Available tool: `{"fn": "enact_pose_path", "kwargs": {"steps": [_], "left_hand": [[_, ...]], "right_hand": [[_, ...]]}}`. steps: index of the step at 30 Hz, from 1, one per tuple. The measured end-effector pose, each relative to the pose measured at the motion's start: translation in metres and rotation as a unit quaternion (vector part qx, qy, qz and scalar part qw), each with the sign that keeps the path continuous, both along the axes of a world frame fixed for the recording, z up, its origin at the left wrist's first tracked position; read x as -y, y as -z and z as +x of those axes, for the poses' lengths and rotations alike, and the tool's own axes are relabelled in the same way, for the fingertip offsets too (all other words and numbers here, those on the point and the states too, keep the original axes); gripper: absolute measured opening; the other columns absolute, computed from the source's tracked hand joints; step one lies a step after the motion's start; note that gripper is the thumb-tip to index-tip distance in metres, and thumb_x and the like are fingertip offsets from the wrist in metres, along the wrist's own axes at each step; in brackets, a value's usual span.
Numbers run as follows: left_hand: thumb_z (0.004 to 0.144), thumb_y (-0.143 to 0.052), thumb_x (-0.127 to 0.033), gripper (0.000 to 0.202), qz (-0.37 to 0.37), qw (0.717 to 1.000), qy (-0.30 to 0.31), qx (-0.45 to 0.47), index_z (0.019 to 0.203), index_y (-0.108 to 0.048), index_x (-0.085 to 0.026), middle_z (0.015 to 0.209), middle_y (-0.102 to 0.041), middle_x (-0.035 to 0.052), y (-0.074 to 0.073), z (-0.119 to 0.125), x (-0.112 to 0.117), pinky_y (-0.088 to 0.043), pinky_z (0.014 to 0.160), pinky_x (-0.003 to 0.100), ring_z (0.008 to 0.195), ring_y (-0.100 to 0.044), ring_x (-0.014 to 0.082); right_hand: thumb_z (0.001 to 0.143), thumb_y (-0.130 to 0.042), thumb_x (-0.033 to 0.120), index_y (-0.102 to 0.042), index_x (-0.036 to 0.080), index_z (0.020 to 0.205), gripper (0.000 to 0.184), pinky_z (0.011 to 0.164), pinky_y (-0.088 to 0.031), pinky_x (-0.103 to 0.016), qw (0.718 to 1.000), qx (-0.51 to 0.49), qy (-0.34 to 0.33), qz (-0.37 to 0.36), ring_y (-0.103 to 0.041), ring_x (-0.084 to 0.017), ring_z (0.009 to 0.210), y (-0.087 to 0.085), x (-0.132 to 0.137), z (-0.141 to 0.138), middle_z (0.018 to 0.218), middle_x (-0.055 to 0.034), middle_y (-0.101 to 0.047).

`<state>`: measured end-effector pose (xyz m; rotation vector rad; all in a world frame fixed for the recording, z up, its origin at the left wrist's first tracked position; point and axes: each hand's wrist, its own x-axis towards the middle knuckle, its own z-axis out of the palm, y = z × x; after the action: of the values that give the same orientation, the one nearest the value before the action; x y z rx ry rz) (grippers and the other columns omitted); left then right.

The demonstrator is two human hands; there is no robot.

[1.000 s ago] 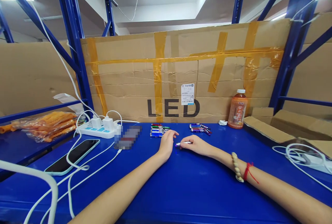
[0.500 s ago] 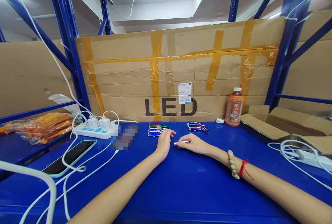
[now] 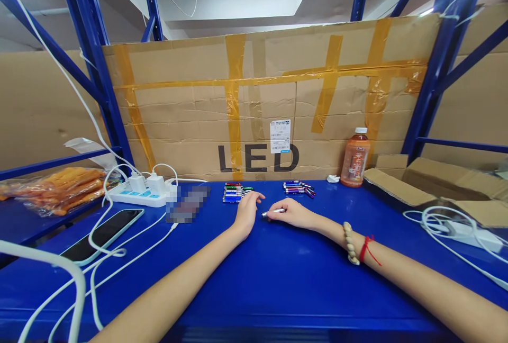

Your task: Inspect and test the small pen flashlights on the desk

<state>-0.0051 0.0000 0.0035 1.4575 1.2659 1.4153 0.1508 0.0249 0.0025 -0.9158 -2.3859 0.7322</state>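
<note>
My right hand point(image 3: 291, 213) is closed around a slim silver pen point(image 3: 279, 210), whose tip end points left just above the blue tabletop point(image 3: 254, 279). My left hand point(image 3: 247, 213) rests on its edge to the left of it, fingers loosely stretched and apart, with nothing seen in them. Just beyond my left fingers lies a row of pens point(image 3: 233, 193) with blue, silver, green and red barrels, partly covered by that hand. A second small bunch of pens point(image 3: 298, 188), mostly blue and purple, lies behind my right hand.
A bottle of orange drink point(image 3: 355, 159) and a crumpled white tissue point(image 3: 333, 179) stand before the cardboard wall point(image 3: 190, 120). An open carton point(image 3: 397, 189) and coiled white cable point(image 3: 432, 221) lie right. Leftward are a power strip point(image 3: 138, 197), a phone point(image 3: 103, 237) and loose cables.
The whole view has shifted slightly, with the scene sitting a little higher and further left. The pen stays in my right hand, tilted a little more; my left hand has barely moved.
</note>
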Motion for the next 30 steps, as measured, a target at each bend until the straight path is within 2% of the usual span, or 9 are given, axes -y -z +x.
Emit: {"fn": "enact_pose_path", "kwargs": {"steps": [5, 15, 21, 26, 30], "left_hand": [[0.073, -0.034, -0.024, 0.024, -0.002, 1.000, 0.000, -0.002, 0.068, -0.055, -0.016, 0.072, -0.048, 0.0014, -0.0001, -0.0002, -0.0003, -0.033, 0.059, 0.022, 0.062, -0.041, 0.0110], [0.074, -0.034, -0.022, 0.023, -0.002, 1.000, 0.002, 0.003, 0.068, -0.056, -0.015, 0.072, -0.049, 0.0015, 0.0007, 0.0003, -0.0019, -0.033, 0.059, 0.022, 0.062, -0.041, 0.0106], [0.073, -0.035, -0.022, 0.023, 0.007, 1.000, 0.005, 0.000, 0.067, -0.056, -0.016, 0.072, -0.049, 0.0012, 0.0016, -0.0002, -0.0027, -0.034, 0.059, 0.022, 0.061, -0.041, 0.0104], [0.073, -0.034, -0.024, 0.024, 0.000, 1.000, 0.006, 0.005, 0.068, -0.056, -0.016, 0.072, -0.049, 0.0016, 0.0007, -0.0005, -0.0006, -0.033, 0.058, 0.022, 0.061, -0.041, 0.0108], [0.073, -0.035, -0.027, 0.024, 0.005, 1.000, 0.007, 0.004, 0.067, -0.056, -0.017, 0.073, -0.048, 0.0016, 0.0021, -0.0010, -0.0009, -0.032, 0.057, 0.022, 0.062, -0.040, 0.0109]], "right_hand": [[0.077, -0.050, 0.052, -0.067, 0.011, 0.069, 0.045, 0.054, -0.032, -0.022, 1.000, -0.005, 0.001, -0.005, -0.044, -0.010, 0.057, 0.0000, 0.0005, -0.0008, 0.062, -0.0009, -0.058], [0.075, -0.054, 0.053, -0.067, 0.011, 0.069, 0.044, 0.053, -0.032, -0.021, 1.000, -0.011, 0.008, -0.003, -0.044, -0.010, 0.057, 0.0022, -0.0016, -0.0006, 0.062, -0.0005, -0.058], [0.078, -0.052, 0.050, -0.067, 0.012, 0.074, 0.041, 0.054, -0.034, -0.022, 1.000, -0.008, 0.016, 0.011, -0.048, -0.012, 0.060, 0.0044, -0.0024, 0.0006, 0.067, -0.0019, -0.062], [0.081, -0.048, 0.048, -0.068, 0.013, 0.086, 0.041, 0.065, -0.041, -0.024, 1.000, -0.022, -0.015, 0.011, -0.056, -0.016, 0.072, 0.0018, -0.0019, 0.0013, 0.082, -0.0048, -0.067], [0.081, -0.047, 0.047, -0.068, 0.014, 0.089, 0.040, 0.068, -0.041, -0.025, 1.000, -0.018, -0.019, 0.008, -0.057, -0.017, 0.077, 0.0014, -0.0016, 0.0018, 0.087, -0.0053, -0.067]]}}
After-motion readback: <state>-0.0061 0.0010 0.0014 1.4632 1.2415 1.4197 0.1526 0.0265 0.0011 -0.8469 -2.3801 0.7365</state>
